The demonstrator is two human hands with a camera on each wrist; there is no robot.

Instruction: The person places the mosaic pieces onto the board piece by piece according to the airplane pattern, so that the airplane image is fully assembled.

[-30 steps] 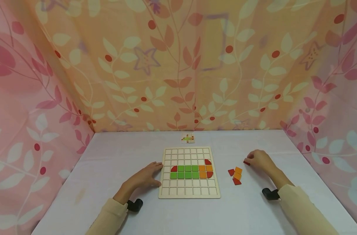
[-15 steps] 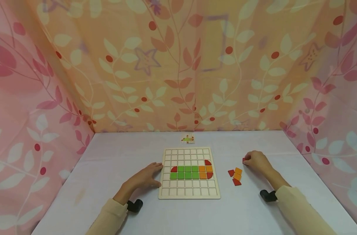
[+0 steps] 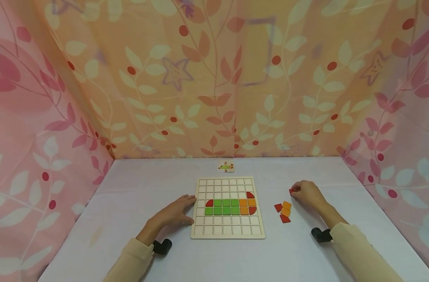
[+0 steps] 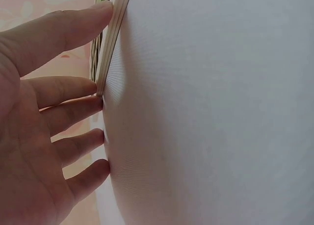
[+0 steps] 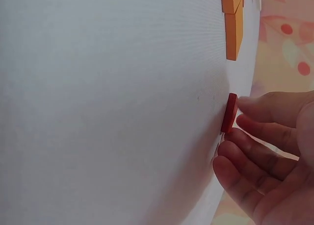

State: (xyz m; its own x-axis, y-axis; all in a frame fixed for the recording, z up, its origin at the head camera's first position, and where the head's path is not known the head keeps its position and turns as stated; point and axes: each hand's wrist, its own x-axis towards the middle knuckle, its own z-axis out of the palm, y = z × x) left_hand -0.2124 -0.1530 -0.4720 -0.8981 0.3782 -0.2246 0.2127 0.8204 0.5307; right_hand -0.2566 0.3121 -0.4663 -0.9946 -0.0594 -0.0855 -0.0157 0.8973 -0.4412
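Observation:
A wooden grid board (image 3: 227, 232) lies mid-table with green squares (image 3: 222, 210), orange squares (image 3: 243, 206) and red quarter-round tiles (image 3: 250, 194) set in it. My left hand (image 3: 175, 211) rests at the board's left edge, fingers extended; in the left wrist view the thumb touches the board's side (image 4: 114, 43). To the right of the board, my right hand (image 3: 307, 192) pinches a red tile (image 5: 229, 113) by thumb and fingertips, low over the cloth. Beside it lie two loose orange square tiles (image 3: 286, 212) and two red tiles (image 3: 285, 219).
A small pattern card (image 3: 226, 166) with a coloured grid figure lies behind the board. White cloth (image 3: 140, 176) covers the table. Floral curtains (image 3: 214, 78) enclose the back and both sides. A black wrist device (image 3: 321, 235) sits under the right sleeve.
My right hand has shifted slightly left, toward the loose tiles, and the red tile has moved along with it. The left hand stays in place at the board.

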